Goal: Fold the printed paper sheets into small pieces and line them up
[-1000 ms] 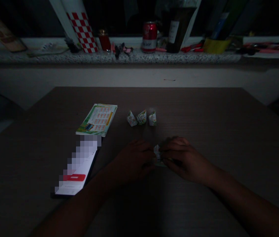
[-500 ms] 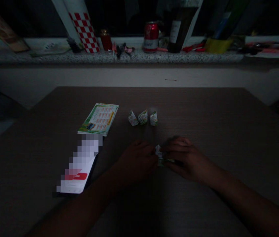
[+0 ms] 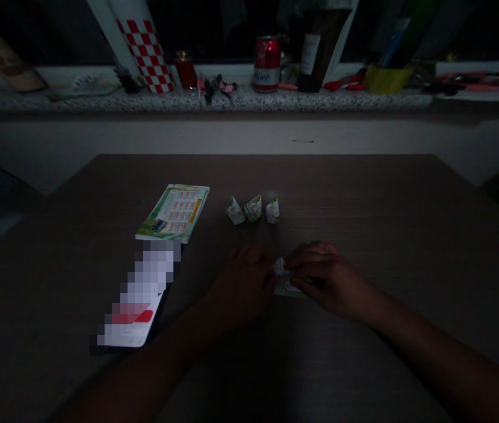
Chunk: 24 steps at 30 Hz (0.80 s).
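Observation:
Between my hands lies a small folded piece of printed paper [image 3: 285, 286], flat on the table with a pointed top edge. My left hand [image 3: 249, 281] presses on its left side, fingers bent and close together. My right hand [image 3: 326, 276] pinches at the paper's right side, with thumb and fingertips meeting over it. Both hands cover part of the paper. Beyond them stand three folded paper pieces in a row: a left one [image 3: 235, 211], a middle one [image 3: 253, 208] and a right one [image 3: 272, 210].
A stack of printed calendar sheets [image 3: 174, 212] lies to the left on the wooden table [image 3: 364, 200]. Below it is a lit phone [image 3: 137, 329], its screen partly blurred. On the stone windowsill [image 3: 240, 104] stand a red can [image 3: 267, 64], a checkered tube [image 3: 147, 56] and a dark tube [image 3: 313, 56].
My right thumb and fingers have drawn together over the paper, and more of its lower part now shows. The whole view has shifted slightly.

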{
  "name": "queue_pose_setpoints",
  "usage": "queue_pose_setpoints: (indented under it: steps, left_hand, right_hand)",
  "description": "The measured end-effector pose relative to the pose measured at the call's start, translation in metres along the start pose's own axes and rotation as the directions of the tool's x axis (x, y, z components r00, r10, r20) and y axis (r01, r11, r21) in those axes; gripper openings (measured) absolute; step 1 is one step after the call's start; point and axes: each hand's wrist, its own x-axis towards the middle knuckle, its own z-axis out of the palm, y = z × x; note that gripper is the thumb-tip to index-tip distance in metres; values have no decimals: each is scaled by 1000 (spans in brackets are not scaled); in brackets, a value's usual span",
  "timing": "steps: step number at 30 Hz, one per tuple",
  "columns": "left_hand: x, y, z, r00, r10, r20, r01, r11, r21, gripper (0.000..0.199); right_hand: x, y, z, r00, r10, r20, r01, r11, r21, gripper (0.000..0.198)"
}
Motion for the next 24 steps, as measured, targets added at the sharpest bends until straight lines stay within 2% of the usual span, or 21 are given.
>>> queue_pose_setpoints:
  steps: [9,16,24]
  left_hand:
    - [-1,2,3,995,-97,-20,98,995,33,14]
    - [2,4,2,993,-121,-9,122,986,114,19]
    - [6,6,0,986,-167,17,164,981,108,21]
  right_hand:
    - [7,4,2,999,17,-45,-10,988,154,14]
    - [6,6,7,994,87,-66,-71,976,204,12]
    - [3,10,15,979,155,-132,-115,956,271,12]
